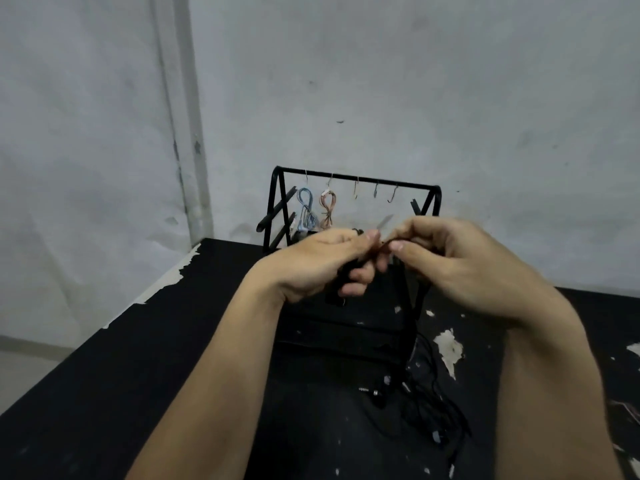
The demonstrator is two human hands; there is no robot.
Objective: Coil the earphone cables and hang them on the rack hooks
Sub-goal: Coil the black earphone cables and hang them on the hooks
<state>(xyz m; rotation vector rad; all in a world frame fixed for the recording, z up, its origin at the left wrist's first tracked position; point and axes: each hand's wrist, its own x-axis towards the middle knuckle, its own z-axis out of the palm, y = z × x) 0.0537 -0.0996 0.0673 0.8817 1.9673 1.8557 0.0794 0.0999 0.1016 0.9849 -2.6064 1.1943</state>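
Hanging already on the rack (pixel 353 179) at the back of the worktop (pixel 138 375) are a blue coil (pixel 306 209) and a tan coil (pixel 328 208); three hooks (pixel 375 191) remain bare. Both hands meet before it: the left hand (pixel 322 263) curls around a bundle of black cable (pixel 349 271), the right hand (pixel 460 265) pinches its strand. More black earphones (pixel 429 403) lie loose nearby, so roughly half the work seems left.

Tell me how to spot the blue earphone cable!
Look at the black wire rack standing at the back of the black table, by the wall. Five hooks hang along its top bar. The blue cable is coiled on the leftmost hook, beside the pinkish-brown cable; the other three hooks are bare.
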